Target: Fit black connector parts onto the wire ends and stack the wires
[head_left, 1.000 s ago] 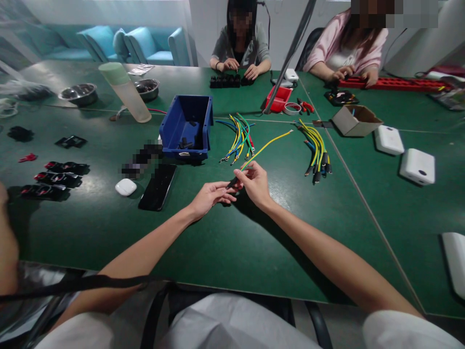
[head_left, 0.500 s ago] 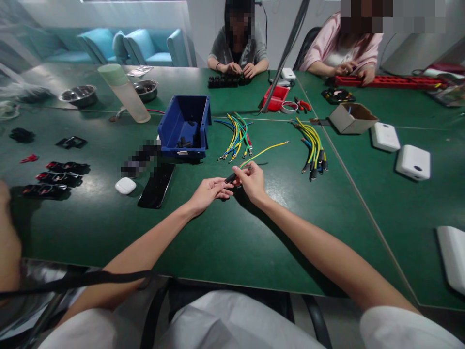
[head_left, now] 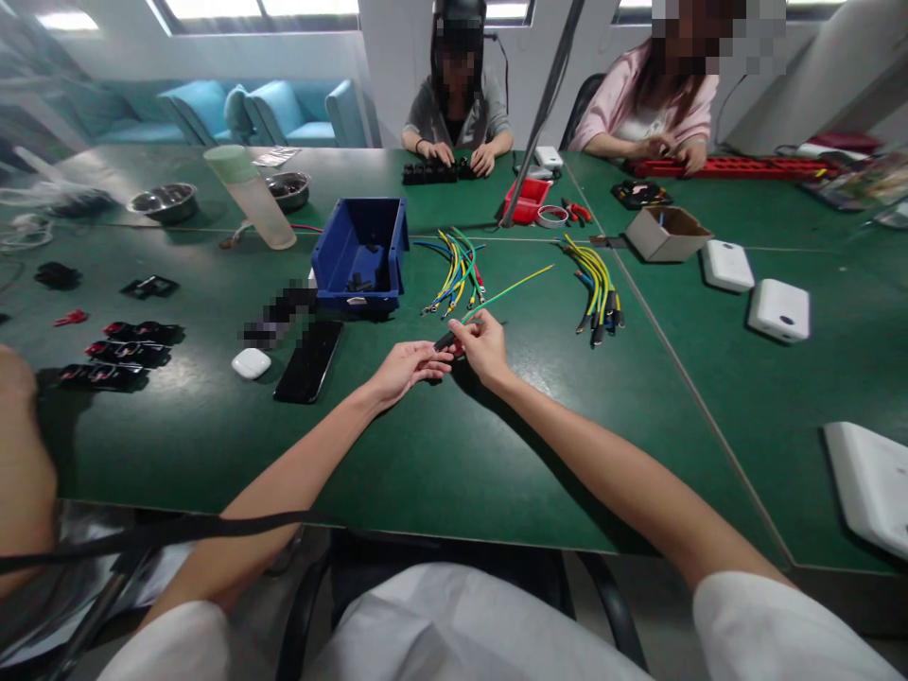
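A yellow-green wire [head_left: 515, 286] runs up and to the right out of my right hand [head_left: 486, 348], whose thumb and fingers pinch it. Around the wire's near end is a black sleeve [head_left: 445, 341], and the fingertips of my left hand [head_left: 408, 372] are closed on it. The wire's tip inside the sleeve is hidden. Beyond my hands lies a loose bunch of yellow, green and blue wires [head_left: 454, 274] with metal lugs. Farther right, a second bunch of wires [head_left: 602, 284] has black sleeves on its near ends. A blue bin [head_left: 358, 301] with small black pieces stands behind my left hand.
A black phone [head_left: 309, 362] and a white case [head_left: 251, 364] lie left of my hands. A bottle [head_left: 259, 208] stands near metal bowls. At right are a cardboard box [head_left: 667, 236] and white devices [head_left: 778, 310]. Two people work across the table [head_left: 497, 454].
The camera view has tilted up slightly and turned a little. Both hands keep nearly the same hold on the wire and black sleeve, with only slight finger movement.
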The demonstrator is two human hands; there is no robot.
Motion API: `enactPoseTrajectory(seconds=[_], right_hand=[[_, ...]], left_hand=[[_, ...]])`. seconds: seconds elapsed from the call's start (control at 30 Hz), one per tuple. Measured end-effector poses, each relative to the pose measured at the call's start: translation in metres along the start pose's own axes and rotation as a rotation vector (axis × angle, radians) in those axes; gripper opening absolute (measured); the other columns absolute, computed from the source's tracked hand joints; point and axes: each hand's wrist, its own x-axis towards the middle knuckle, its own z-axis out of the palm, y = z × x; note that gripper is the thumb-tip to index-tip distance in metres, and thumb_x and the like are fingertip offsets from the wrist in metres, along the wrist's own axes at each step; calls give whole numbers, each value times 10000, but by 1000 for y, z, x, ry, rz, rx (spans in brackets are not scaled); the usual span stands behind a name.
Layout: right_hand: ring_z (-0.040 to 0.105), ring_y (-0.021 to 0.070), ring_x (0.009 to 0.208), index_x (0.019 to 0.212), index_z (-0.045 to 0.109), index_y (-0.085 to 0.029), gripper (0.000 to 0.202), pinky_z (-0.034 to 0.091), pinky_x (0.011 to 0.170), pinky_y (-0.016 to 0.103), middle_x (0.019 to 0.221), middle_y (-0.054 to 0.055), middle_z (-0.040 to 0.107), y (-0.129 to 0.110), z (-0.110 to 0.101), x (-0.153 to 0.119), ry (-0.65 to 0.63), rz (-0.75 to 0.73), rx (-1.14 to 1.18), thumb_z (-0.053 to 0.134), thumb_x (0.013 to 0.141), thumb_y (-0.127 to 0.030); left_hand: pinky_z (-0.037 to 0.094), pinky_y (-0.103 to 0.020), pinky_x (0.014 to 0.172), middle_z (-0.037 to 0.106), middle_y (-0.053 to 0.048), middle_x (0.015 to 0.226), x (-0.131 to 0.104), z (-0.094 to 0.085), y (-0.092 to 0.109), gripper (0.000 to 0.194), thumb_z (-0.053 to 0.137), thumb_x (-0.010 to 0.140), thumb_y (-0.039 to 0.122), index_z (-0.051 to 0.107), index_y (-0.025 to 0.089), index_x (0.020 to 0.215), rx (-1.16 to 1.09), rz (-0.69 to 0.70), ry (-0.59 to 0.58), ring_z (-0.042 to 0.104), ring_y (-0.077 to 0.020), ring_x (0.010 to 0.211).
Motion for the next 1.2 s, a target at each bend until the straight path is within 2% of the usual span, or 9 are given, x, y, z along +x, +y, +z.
enactPoseTrajectory(seconds=[0.23, 0.5, 0.6, 0.8, 0.97, 1.2], right_hand=[[558, 115, 421, 827, 435, -217, 395, 433, 413, 184, 504, -70, 572, -1, 0, 0, -28, -25, 16, 689, 706, -495], [609, 111, 522, 872, 497, -200, 398, 486, 483, 192, 628, -39, 616, -3, -6, -6, -83, -9, 57, 705, 688, -486], [620, 116, 546, 901, 506, -204, 380, 497, 497, 204, 682, -25, 634, -2, -6, -11, -59, -37, 27, 687, 708, -478], [641, 141, 593, 977, 510, -211, 422, 512, 524, 225, 660, -38, 606, -2, -2, -25, 7, -77, -80, 680, 705, -485], [621, 131, 607, 980, 513, -210, 461, 520, 567, 236, 674, -60, 562, -2, -1, -36, 54, -133, -83, 746, 635, -409], [601, 126, 610, 997, 501, -209, 421, 512, 604, 243, 688, -48, 592, -3, -1, -48, 124, -198, -82, 716, 667, -356]], left_hand=[[509, -218, 664, 704, -135, 882, 1, -1, -3, 254, 577, 867, 279, 671, 71, 979, -19, 40, -23, 644, -115, 681], [502, -241, 631, 699, -108, 837, 2, -1, -16, 310, 717, 748, 232, 627, 68, 996, 56, 190, 43, 633, -116, 639], [507, -258, 633, 704, -106, 836, 2, -1, -21, 304, 711, 739, 225, 630, 73, 989, 115, 260, 72, 641, -128, 644], [518, -272, 645, 714, -101, 828, 1, -1, -26, 287, 680, 763, 263, 646, 90, 989, 265, 357, 122, 665, -157, 677], [526, -278, 661, 715, -98, 802, -1, -1, -27, 281, 669, 774, 262, 648, 95, 999, 312, 388, 91, 677, -169, 701], [530, -279, 683, 715, -106, 857, -6, 0, -26, 232, 575, 811, 162, 646, 101, 1024, 424, 431, 36, 682, -171, 738]])
